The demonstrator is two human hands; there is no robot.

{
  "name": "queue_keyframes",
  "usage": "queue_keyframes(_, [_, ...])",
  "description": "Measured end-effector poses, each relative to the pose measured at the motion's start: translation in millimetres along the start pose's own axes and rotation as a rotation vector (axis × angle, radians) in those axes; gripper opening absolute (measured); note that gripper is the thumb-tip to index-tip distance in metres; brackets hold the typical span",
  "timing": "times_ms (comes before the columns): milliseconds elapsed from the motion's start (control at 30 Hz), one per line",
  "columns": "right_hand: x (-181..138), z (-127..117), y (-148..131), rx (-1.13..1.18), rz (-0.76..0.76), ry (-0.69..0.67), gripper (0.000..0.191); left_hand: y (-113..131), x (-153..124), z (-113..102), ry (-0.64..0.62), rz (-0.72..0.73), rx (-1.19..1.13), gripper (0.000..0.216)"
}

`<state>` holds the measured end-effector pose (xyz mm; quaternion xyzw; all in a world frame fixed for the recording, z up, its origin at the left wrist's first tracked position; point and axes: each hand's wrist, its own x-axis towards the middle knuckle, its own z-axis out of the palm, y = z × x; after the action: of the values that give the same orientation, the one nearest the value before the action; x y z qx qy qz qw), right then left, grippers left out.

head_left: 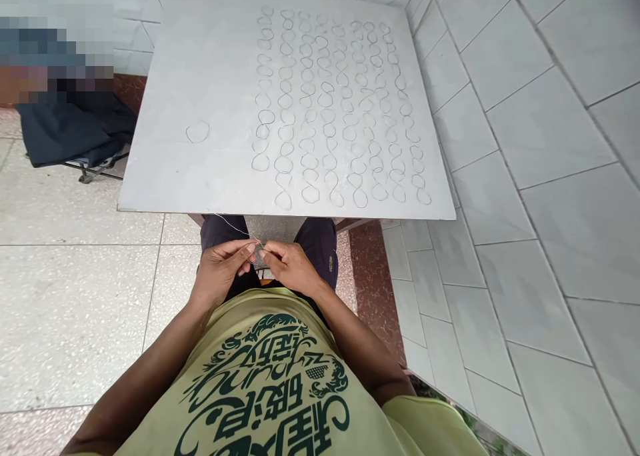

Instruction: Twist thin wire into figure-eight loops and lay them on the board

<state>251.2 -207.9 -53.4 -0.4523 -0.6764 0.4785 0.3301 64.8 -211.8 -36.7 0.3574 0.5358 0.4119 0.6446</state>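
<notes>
My left hand [226, 264] is closed in a pinch on a thin wire [231, 225], in front of the table's near edge and above my lap. One end of the wire runs up and left toward that edge. Close beside it, my right hand [293, 267] pinches the same wire between thumb and forefinger. A small curve of wire shows between the fingertips, though its exact shape is too fine to make out. On the white tabletop [210, 63] lie several columns of thin wire loops [327, 96], many of them like figure eights. A single wire ring [197, 132] lies apart at left.
White tiled wall [540, 143] runs along the table's right side and behind it. At left is a folding stool [95, 166] with dark cloth [75, 129] over it, near a blurred-out area. Pale speckled floor tiles [75, 296] lie below.
</notes>
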Motion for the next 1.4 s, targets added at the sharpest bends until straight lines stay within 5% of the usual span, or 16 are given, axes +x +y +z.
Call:
queue_keyframes(533, [3, 0, 1, -0.049, -0.006, -0.096, 0.026, -13, 7, -4, 0.044, -0.027, 0.056, 0.034])
queue_keyframes(700, [1, -15, -6, 0.033, 0.003, -0.147, 0.033, -6, 7, -7, -0.04, -0.086, -0.008, 0.028])
queue_keyframes(833, [5, -32, -8, 0.259, 0.116, -0.106, 0.03, 11, 1, -8, -0.232, -0.176, -0.005, 0.025])
queue_keyframes(1000, [15, -25, 0, 0.709, 0.161, -0.355, 0.037, 25, -6, -6, -0.379, -0.248, -0.039, 0.022])
queue_keyframes(1200, [16, 6, 4, 1.013, 0.195, -0.231, 0.033, 19, -10, -8, -0.407, -0.284, -0.118, 0.02])
queue_keyframes(1400, [12, 9, 0, 1.123, 0.23, -0.277, 0.029, 14, -14, -8, -0.402, -0.337, -0.189, 0.018])
